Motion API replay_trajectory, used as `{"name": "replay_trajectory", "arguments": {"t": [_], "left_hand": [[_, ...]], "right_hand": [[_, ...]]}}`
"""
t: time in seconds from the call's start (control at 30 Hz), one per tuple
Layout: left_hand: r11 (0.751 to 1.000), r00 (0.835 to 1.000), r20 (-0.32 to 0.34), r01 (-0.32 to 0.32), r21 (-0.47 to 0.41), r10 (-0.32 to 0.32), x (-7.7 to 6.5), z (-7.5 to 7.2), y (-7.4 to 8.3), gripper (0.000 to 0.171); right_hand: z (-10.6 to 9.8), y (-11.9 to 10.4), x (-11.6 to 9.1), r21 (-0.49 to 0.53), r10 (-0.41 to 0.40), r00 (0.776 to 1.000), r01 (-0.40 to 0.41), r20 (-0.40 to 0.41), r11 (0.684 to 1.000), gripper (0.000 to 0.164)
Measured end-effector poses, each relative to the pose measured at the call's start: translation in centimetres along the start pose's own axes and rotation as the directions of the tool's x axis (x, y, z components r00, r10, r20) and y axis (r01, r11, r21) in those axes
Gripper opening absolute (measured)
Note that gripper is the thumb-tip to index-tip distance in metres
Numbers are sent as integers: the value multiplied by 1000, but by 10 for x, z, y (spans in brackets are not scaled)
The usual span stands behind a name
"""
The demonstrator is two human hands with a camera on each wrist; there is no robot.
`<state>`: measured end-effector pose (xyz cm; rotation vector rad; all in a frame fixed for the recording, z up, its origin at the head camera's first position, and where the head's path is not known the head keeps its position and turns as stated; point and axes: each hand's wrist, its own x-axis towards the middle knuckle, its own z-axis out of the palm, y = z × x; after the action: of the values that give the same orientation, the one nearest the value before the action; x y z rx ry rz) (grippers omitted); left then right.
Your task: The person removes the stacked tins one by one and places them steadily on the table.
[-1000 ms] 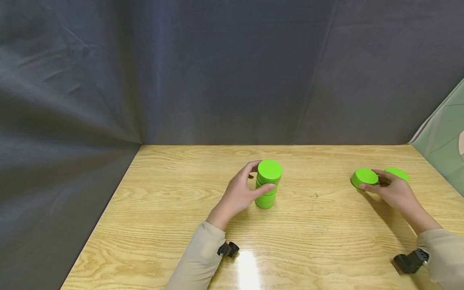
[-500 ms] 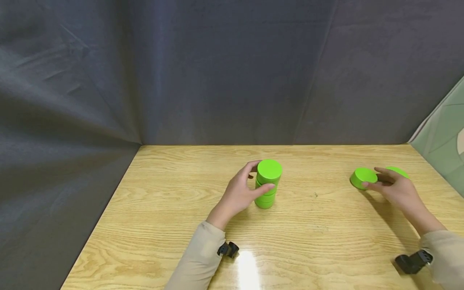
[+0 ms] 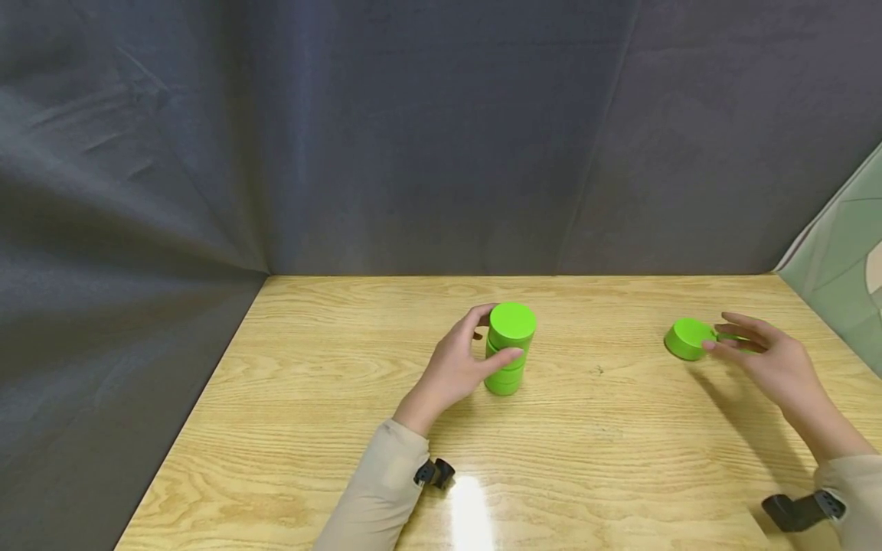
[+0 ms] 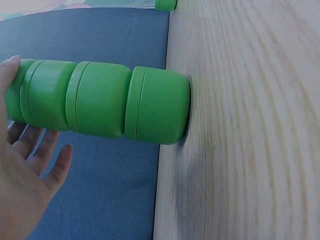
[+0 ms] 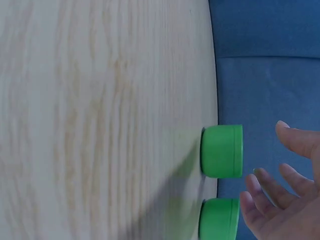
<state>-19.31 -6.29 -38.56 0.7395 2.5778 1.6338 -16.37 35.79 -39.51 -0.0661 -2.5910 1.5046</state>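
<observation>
Near the table's middle stands an upright stack of several small, round, lidded green containers [image 3: 510, 375]. My left hand [image 3: 451, 371] grips its upper part, thumb in front and fingers behind. In the left wrist view the lower containers [image 4: 102, 100] show their lid seams, and the bottom one meets the wood. Over on the right, my right hand [image 3: 775, 363] hovers with fingers spread, holding nothing. Just left of its fingertips sits a single green container [image 3: 689, 339]. A second loose container [image 5: 219, 220] stands beside that one, mostly hidden behind the hand in the head view.
The wooden table [image 3: 592, 474] ends at a dark cloth screen [image 3: 441, 153] along the back and left. A pale green patterned surface [image 3: 844, 245] shows past the right edge. Each wrist wears a small black camera [image 3: 436, 474].
My right hand has let go of the single green container and drawn back to the right, its fingers opening. The left hand and the stack have stayed put.
</observation>
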Motion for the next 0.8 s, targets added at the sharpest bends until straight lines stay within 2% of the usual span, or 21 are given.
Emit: {"name": "replay_trajectory", "arguments": {"t": [0.57, 0.8], "left_hand": [[986, 999, 27, -25, 165, 21, -3, -2, 6, 74], [980, 999, 38, 2, 198, -9, -3, -5, 2, 81]], "right_hand": [[15, -21, -12, -66, -82, 997, 82, 6, 994, 47], [22, -26, -12, -72, -123, 992, 125, 26, 990, 53]]}}
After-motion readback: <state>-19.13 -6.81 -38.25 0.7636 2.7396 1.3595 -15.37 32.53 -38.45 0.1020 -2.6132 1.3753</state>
